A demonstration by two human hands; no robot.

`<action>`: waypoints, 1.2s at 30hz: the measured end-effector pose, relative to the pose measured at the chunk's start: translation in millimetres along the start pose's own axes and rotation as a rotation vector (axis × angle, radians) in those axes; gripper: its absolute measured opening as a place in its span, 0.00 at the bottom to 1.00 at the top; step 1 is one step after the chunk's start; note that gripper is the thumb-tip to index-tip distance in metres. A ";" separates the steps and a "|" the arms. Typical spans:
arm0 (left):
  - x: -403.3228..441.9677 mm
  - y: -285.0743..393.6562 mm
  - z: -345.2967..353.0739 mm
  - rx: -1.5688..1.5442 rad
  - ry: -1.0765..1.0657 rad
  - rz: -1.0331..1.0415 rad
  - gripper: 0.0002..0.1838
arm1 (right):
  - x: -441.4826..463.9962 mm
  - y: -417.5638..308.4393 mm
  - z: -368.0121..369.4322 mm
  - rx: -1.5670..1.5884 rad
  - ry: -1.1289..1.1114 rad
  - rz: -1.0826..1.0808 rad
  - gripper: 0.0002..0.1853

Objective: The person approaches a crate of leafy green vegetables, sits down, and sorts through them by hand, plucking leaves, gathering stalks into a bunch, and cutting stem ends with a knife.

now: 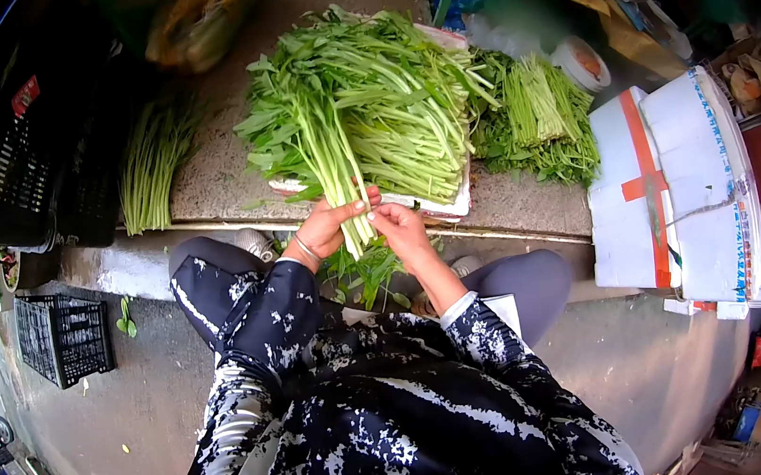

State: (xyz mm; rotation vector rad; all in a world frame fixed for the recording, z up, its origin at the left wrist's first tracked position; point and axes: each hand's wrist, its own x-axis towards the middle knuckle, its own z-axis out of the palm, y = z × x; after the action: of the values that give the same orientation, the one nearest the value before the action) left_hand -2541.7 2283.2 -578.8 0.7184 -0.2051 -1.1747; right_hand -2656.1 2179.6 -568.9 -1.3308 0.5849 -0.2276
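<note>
My left hand (325,229) is closed around the lower ends of a bunch of water spinach (326,154), its long pale stems pointing toward me. Close beside it, the fingers of my right hand (405,235) pinch the end of a single water spinach stem (359,178) at the bunch's right edge. Beyond both hands lies a large heap of water spinach (402,107) on a white tray (459,201), mostly covered by the greens. Loose leaves (368,272) lie below my hands, between my knees.
A tied-looking stack of greens (543,104) lies right of the heap, and more stems (156,170) lie left. White foam boxes (624,208) with orange tape stand at the right. Black crates (65,338) are on the left. The concrete ledge (529,205) runs before my knees.
</note>
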 end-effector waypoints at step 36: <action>14.9 -18.7 -15.7 -0.285 0.200 -0.078 0.16 | 1.8 -23.2 -5.3 -1.036 -0.234 -0.123 0.23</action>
State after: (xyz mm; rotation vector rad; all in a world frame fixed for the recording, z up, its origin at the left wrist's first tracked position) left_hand -2542.2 2272.7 -605.4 0.5911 0.1571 -1.1682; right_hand -2653.4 2168.7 -547.9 -2.3577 0.4189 0.1714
